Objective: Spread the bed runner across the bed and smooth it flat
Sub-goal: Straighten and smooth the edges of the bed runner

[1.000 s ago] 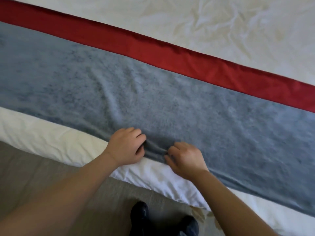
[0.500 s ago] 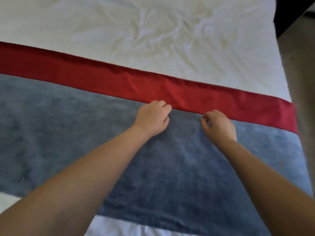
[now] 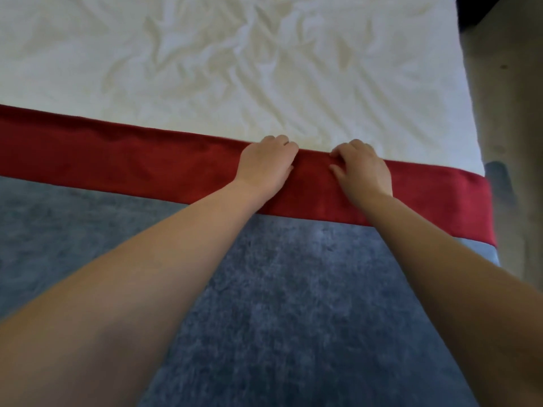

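Reaching across the bed runner (image 3: 293,304), both hands sit on its red band (image 3: 147,168), at the far edge where the band meets the white sheet (image 3: 235,69). The left hand (image 3: 266,164) and the right hand (image 3: 363,168) lie side by side, a short gap between them, knuckles up and fingers curled over the band's far edge. Whether the fingertips pinch the fabric or only press on it cannot be told, as they are hidden under the knuckles.

The runner lies across the bed beneath both forearms: grey-blue pile nearest the person, red band beyond it. To the right of the right hand, the runner's end drops over the side of the bed towards the floor (image 3: 505,83).

Recommended procedure for this step, as a judgement:
- Keep both hands level so the far edge runs straight.
- Draw the hands apart along the band, pressing lightly, to carry slack outward.
- Attend to the faint ripple in the band well to the left of the left hand.

No brand, label or writing is legible.
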A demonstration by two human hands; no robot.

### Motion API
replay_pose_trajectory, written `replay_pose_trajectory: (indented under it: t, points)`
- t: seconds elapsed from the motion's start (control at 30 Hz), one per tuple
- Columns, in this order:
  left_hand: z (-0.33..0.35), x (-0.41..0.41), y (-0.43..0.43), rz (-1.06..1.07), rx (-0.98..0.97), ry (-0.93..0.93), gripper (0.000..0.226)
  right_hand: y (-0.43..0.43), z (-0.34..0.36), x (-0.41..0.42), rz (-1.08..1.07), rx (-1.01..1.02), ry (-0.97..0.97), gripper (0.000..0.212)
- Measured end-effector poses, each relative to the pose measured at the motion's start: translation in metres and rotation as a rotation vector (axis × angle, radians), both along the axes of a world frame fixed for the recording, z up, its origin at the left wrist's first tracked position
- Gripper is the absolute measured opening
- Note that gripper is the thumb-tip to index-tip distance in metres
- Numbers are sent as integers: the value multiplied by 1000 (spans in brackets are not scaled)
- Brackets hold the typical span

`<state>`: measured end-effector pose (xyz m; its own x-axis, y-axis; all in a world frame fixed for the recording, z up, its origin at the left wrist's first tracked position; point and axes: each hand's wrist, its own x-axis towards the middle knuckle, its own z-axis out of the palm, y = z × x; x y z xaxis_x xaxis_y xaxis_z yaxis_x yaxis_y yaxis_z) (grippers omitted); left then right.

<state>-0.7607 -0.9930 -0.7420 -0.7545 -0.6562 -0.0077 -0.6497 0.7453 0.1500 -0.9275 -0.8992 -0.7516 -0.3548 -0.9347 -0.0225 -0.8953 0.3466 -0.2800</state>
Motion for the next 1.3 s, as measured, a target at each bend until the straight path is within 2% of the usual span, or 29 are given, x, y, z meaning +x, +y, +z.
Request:
replay_pose_trajectory:
  t: [0.17, 0.27, 0.33, 0.43, 0.57, 0.7, 0.87, 1.07, 1.23, 1.3]
  points:
    - [-6, -9, -11, 41, -15, -19, 22, -7, -9, -6, -51, -54, -58, 18]
    - [-5, -15, -18, -8, -83, -88, 13, -14, -9, -10, -4, -21, 19, 13]
    - [-4, -20, -24, -57, -142, -117, 15, -21, -8, -13, 16, -15, 87, 13]
    - [-3, -26, -33, -56, -201, -100, 20, -31, -9, -15, -74, -38, 80, 12]
    - [-7, -33, -32, -26, -135, -88, 20, -30, -14, -14, -62, 25, -16, 14]
    - [-9, -29, -30, -30, -26, -6, 18, -8, -3, -48, 10, 39, -52, 14]
    - [-8, -50, -24, -151, 37, 23, 22, 36, 8, -112, 12, 138, 72, 12]
    - [-14, -81, -20, -148, -45, -8, 21, 42, -4, -146, 79, 254, 249, 15]
    - [-19, -82, -19, -125, -25, -7, 22, 44, -18, -142, -47, 168, 205, 16]
    - [-19, -82, -19, -143, -6, 10, 21, 53, -17, -146, -26, 121, 179, 16]
